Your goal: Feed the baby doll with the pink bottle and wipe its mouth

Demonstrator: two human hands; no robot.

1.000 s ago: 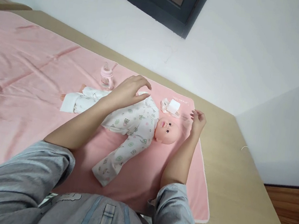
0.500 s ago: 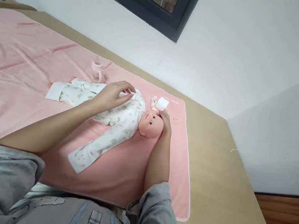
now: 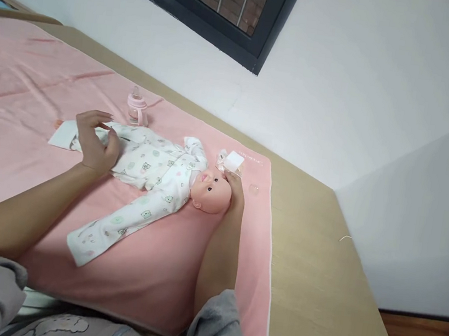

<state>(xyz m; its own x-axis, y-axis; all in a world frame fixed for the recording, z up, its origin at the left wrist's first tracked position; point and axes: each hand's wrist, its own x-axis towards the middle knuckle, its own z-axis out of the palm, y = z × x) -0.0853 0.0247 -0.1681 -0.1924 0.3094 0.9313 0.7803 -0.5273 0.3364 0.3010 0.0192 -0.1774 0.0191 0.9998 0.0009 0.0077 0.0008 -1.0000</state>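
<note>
A baby doll (image 3: 211, 192) in a white patterned outfit (image 3: 146, 160) lies on its back on a pink blanket (image 3: 147, 251), its head to the right. My left hand (image 3: 97, 143) hovers around the doll's legs, fingers apart and slightly curled, with nothing in them. Against the crown of the doll's head, my right hand (image 3: 238, 191) is cupped, its fingers partly hidden on the far side. Just beyond those fingers is a small white square item (image 3: 234, 161) with a clear crinkled piece (image 3: 221, 159) beside it.
A pink-handled baby bottle (image 3: 137, 108) stands upright on the blanket behind the doll's legs. One small clear round piece (image 3: 253, 189) lies right of my right hand. The tan table (image 3: 317, 279) extends past the blanket toward a white wall (image 3: 322, 82) and dark window frame (image 3: 247, 55).
My left hand has moved left from the doll's chest to its legs. My right hand stays at the head. The view has shifted slightly, and the doll's near sleeve appears lower and further left.
</note>
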